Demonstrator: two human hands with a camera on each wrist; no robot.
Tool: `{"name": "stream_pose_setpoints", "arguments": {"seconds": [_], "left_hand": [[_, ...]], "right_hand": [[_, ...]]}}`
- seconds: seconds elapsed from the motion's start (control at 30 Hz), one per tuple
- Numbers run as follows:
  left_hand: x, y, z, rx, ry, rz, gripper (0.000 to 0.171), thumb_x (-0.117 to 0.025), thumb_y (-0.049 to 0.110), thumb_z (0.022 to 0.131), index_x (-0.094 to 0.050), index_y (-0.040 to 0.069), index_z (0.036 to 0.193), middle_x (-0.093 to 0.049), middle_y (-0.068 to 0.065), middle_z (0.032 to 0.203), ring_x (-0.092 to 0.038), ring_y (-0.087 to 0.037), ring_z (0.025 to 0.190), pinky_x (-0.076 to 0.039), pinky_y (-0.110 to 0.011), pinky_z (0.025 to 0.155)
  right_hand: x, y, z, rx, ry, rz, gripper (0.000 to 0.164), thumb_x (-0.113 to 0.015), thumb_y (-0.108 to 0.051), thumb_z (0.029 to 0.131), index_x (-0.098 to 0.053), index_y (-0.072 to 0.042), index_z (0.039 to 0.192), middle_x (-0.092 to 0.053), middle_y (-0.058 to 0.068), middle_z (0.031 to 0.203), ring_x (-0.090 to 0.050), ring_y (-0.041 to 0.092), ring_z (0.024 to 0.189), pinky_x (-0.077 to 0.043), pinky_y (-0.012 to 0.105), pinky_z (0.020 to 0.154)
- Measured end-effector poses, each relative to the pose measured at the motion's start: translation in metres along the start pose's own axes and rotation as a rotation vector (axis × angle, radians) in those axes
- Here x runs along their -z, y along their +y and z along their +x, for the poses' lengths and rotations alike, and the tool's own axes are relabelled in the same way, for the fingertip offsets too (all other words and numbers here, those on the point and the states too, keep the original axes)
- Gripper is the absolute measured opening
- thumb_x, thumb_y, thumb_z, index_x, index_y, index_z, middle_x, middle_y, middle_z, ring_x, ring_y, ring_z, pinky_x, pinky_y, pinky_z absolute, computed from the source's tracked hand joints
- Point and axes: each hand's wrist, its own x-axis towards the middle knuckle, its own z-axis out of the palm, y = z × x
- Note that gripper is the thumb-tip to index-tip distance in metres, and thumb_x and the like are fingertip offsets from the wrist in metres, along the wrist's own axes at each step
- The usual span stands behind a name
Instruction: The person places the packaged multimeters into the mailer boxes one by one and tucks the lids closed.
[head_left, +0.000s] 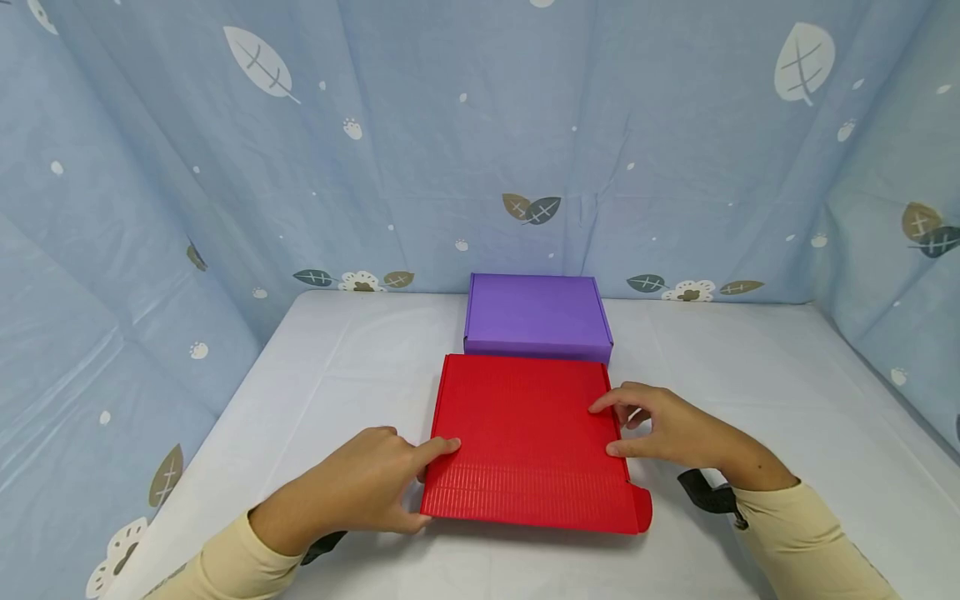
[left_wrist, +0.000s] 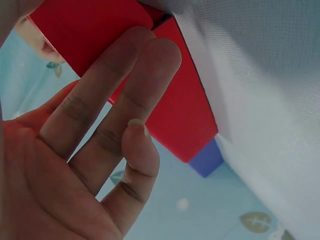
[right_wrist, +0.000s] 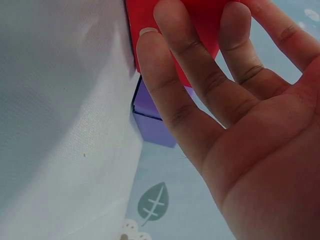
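Note:
A flat red cardboard box [head_left: 525, 417] lies in front of me, its lid covering the top and a ribbed front flap [head_left: 525, 493] sticking out toward me. One small tab [head_left: 642, 508] shows at the flap's right end. My left hand [head_left: 367, 479] grips the box's left front edge, index finger on top and thumb at the front corner; the left wrist view shows other fingers [left_wrist: 145, 80] against a red side panel. On the right edge, my right hand [head_left: 675, 429] touches the lid with index finger and thumb, its remaining fingers loosely bent beside the box.
Directly behind the red box sits a closed purple box [head_left: 536, 312]. Both rest on a white-covered table [head_left: 360, 358]. A blue curtain [head_left: 450, 142] with leaf prints rises along the table's back and sides. Dark straps [head_left: 708, 493] show at the wrists.

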Motion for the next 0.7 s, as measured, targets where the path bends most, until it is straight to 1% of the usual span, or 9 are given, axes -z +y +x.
{"name": "stream_pose_setpoints", "arguments": {"seconds": [0.2,0.43,0.57,0.6,0.7], "left_hand": [[-0.001,-0.001,-0.001,0.014,-0.007,0.006,0.074,-0.085,0.047,0.069,-0.059,0.019,0.133,-0.047,0.019,0.057,-0.041,0.004,0.053,-0.051,-0.03,0.07],[-0.002,-0.002,-0.003,0.004,0.009,-0.005,0.073,-0.085,0.048,0.07,-0.06,0.019,0.132,-0.051,0.019,0.058,-0.042,0.005,0.053,-0.05,-0.03,0.069],[-0.003,-0.002,-0.003,0.002,0.013,-0.01,0.072,-0.084,0.048,0.071,-0.06,0.019,0.133,-0.049,0.02,0.058,-0.041,0.006,0.053,-0.05,-0.029,0.07],[-0.003,-0.002,-0.002,0.001,0.014,-0.011,0.072,-0.084,0.047,0.071,-0.06,0.019,0.133,-0.05,0.02,0.058,-0.041,0.006,0.053,-0.049,-0.029,0.07],[-0.003,-0.002,-0.002,0.0,0.021,-0.012,0.07,-0.083,0.047,0.072,-0.061,0.018,0.132,-0.052,0.019,0.059,-0.041,0.006,0.053,-0.05,-0.029,0.071]], "right_hand": [[-0.001,-0.001,0.001,-0.003,-0.002,0.001,0.045,-0.081,-0.03,0.084,-0.064,-0.015,0.123,-0.056,-0.003,0.093,-0.06,0.02,0.087,-0.055,0.034,0.086],[-0.001,-0.004,0.001,-0.021,-0.01,-0.012,0.046,-0.08,-0.031,0.085,-0.063,-0.014,0.124,-0.055,-0.004,0.093,-0.06,0.02,0.087,-0.055,0.034,0.086],[0.001,-0.011,-0.003,-0.029,-0.018,-0.052,0.045,-0.079,-0.032,0.086,-0.064,-0.013,0.124,-0.056,-0.005,0.091,-0.059,0.015,0.089,-0.054,0.032,0.083],[0.001,-0.015,-0.005,-0.038,-0.02,-0.065,0.045,-0.079,-0.033,0.086,-0.064,-0.014,0.123,-0.057,-0.006,0.091,-0.059,0.014,0.089,-0.054,0.031,0.081],[-0.002,-0.025,-0.011,-0.023,-0.016,-0.093,0.041,-0.077,-0.037,0.087,-0.065,-0.017,0.121,-0.057,-0.009,0.09,-0.058,0.009,0.087,-0.053,0.028,0.076]]}}
